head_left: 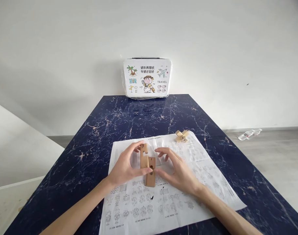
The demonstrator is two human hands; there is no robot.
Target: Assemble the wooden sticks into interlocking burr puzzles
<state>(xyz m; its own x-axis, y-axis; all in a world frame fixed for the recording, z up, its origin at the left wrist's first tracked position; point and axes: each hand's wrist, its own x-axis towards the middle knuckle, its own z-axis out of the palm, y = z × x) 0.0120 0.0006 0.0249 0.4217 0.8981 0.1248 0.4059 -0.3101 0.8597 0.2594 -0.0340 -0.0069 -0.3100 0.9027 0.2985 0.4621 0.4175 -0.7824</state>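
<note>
Over the printed sheet, my left hand (124, 166) grips a notched wooden puzzle block (144, 156) marked with a handwritten figure, its thumb reaching across the lower end. Against that block's right side stands a second wooden puzzle block (151, 181), marked with a stroke like "1" and showing dark rounded hollows. My right hand (179, 169) is just right of the blocks, fingers apart; its thumb tip is at the second block's edge, and I cannot tell whether it touches. Farther off, several joined wooden pieces (182, 137) with handwritten marks rest on the sheet's far right corner.
The white paper sheet (136, 225) with rows of small line drawings lies on a dark blue marble-patterned table (149, 120). A white cartoon-printed case (147, 78) in clear wrap stands at the far edge, against the wall. A clear plastic bottle (249, 134) lies on the floor at right.
</note>
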